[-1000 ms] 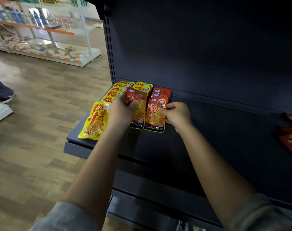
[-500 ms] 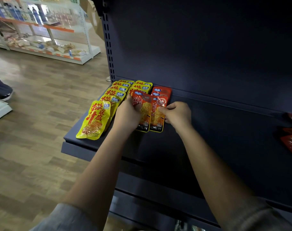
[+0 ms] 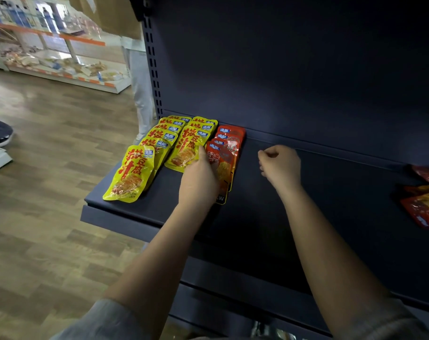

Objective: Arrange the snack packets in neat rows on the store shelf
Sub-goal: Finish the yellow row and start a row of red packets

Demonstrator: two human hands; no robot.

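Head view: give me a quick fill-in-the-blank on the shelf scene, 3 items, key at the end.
1. The left hand rests on the front ____ packet of the row.
2. The right hand holds ____.
3. Left of the red row lie ____ rows of yellow packets.

Missing words: red; nothing; two

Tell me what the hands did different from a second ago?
The right hand let go of the red packets and moved off to the right; it now hangs curled over the bare shelf, holding nothing. The two red rows were slid together into one overlapping row. The left hand stays on them. The yellow packets stayed in their rows, and the loose red packets at the far right did not move.
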